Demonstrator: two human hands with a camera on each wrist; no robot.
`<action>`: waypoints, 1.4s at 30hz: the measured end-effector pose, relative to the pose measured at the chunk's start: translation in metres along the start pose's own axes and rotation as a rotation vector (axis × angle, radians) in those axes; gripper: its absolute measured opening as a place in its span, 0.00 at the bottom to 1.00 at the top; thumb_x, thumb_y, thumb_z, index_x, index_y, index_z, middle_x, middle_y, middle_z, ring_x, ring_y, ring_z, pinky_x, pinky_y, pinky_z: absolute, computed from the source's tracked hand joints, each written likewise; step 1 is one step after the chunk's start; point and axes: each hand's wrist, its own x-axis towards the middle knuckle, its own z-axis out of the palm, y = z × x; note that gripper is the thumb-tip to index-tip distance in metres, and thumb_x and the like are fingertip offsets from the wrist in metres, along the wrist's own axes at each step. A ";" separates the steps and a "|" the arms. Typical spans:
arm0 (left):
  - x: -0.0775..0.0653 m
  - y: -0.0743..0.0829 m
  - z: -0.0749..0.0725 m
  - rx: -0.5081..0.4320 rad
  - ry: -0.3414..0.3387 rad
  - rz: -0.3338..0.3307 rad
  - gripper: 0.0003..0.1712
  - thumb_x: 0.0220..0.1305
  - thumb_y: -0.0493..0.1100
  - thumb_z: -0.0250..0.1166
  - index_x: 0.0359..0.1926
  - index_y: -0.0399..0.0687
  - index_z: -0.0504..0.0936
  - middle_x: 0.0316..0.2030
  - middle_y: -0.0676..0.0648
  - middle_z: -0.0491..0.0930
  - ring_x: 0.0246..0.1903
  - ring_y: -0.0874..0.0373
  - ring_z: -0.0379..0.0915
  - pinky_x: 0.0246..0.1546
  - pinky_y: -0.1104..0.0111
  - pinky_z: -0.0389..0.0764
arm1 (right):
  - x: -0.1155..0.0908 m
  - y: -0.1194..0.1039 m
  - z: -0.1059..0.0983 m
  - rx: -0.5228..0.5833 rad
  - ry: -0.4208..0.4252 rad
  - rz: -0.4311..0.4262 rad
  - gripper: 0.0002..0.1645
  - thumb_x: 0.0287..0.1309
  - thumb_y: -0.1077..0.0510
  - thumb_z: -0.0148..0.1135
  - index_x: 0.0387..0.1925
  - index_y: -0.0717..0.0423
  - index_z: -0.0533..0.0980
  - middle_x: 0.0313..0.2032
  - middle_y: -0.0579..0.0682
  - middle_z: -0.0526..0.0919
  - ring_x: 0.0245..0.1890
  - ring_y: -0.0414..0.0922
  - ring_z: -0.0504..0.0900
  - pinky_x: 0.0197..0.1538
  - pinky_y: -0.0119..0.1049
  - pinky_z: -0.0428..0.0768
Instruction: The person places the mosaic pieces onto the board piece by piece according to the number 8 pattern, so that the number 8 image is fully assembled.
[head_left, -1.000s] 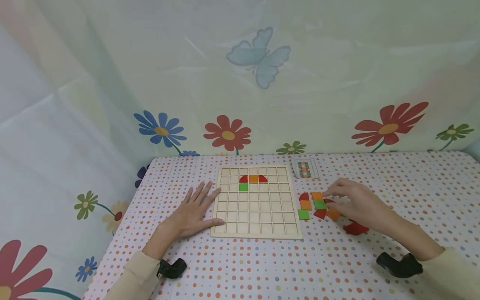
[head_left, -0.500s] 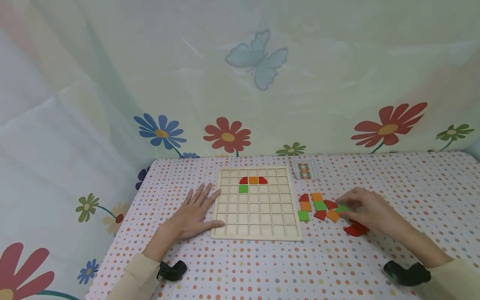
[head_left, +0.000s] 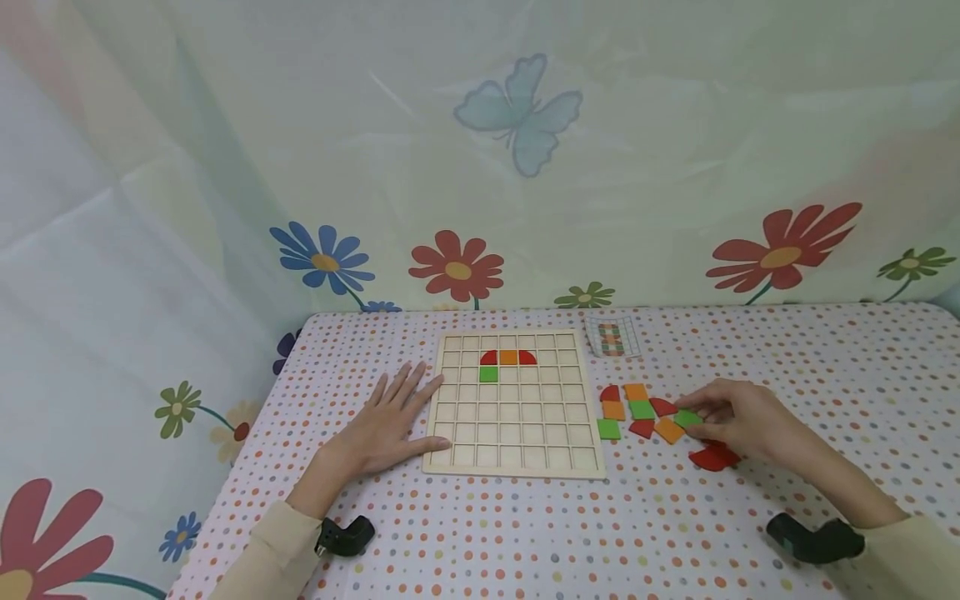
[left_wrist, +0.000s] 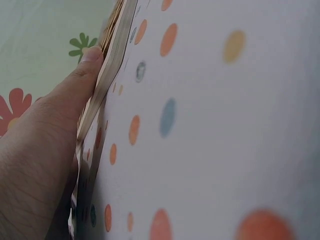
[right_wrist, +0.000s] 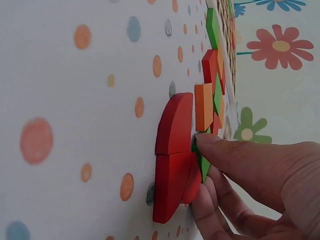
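My right grip pinches a green square tile, likely light, stiff wood; opposite edges hold best. Left grip spread.

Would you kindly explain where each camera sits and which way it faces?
Head: on the head, facing forward and down at the grid board; left hand, right hand and sleeves show.
Left wrist: on that wrist, facing the board's edge and dotted tablecloth; part of the left hand shows.
Right wrist: on that wrist, facing red tiles; the right hand shows, pinching a green tile.
Head and right wrist share that green tile.
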 end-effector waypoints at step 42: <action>0.001 -0.001 0.000 -0.001 -0.016 0.004 0.56 0.69 0.76 0.55 0.85 0.54 0.48 0.84 0.42 0.39 0.83 0.42 0.29 0.80 0.43 0.36 | 0.063 -0.094 0.031 0.300 0.082 -0.302 0.16 0.54 0.70 0.77 0.46 0.64 0.88 0.42 0.56 0.88 0.41 0.50 0.85 0.42 0.33 0.87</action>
